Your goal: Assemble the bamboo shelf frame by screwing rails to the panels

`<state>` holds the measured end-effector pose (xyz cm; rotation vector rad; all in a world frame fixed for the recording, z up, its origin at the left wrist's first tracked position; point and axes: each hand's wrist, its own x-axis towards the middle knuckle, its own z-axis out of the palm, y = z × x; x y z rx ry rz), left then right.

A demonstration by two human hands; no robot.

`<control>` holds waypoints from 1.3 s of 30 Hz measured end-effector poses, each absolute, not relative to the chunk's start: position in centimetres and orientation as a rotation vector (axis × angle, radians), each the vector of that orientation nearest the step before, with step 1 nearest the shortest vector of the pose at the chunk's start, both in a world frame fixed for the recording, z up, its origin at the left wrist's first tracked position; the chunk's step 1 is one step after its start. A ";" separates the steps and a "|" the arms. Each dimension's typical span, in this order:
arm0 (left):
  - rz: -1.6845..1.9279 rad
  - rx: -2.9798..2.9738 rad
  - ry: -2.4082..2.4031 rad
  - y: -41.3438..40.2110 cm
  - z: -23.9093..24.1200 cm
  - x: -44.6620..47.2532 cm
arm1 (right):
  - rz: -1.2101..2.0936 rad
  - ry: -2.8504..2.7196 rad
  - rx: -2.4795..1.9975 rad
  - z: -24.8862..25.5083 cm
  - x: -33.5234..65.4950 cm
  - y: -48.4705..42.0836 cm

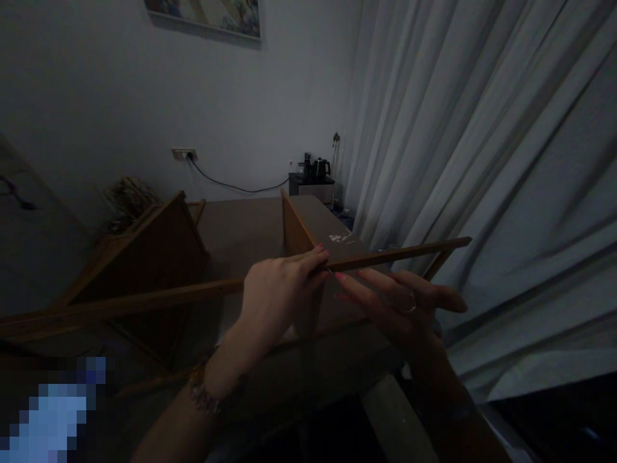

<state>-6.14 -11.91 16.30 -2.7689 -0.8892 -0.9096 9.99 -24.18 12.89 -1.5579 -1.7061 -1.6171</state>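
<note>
A long thin wooden board [144, 302] runs edge-on across the view from the lower left to the upper right, ending near the curtain. My left hand [279, 296] grips the board's top edge near its middle, fingers curled over it. My right hand [400, 299] is just right of it and slightly below the board, fingers stretched out flat and apart, a ring on one finger; whether it touches the board I cannot tell. Beneath the board stands an upright wooden panel [295, 231] on a dark table surface [241, 225].
Another wooden panel [144, 257] leans at the left. A long pale curtain [482, 161] fills the right side. A kettle set [315, 170] stands on a small cabinet by the far wall, with a wall socket [184, 154] and cable. The room is dim.
</note>
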 end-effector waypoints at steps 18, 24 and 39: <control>-0.962 -2.729 -0.821 -11.6 15.8 -6.1 | -1.177 -1.588 -1.549 12.6 7.0 -22.7; -0.952 -2.745 -0.822 -11.7 15.9 -6.2 | -0.325 -1.481 -1.610 12.3 5.4 -22.6; -0.913 -2.763 -0.852 -11.7 15.9 -6.1 | -1.215 -2.171 -1.176 15.0 10.5 -24.1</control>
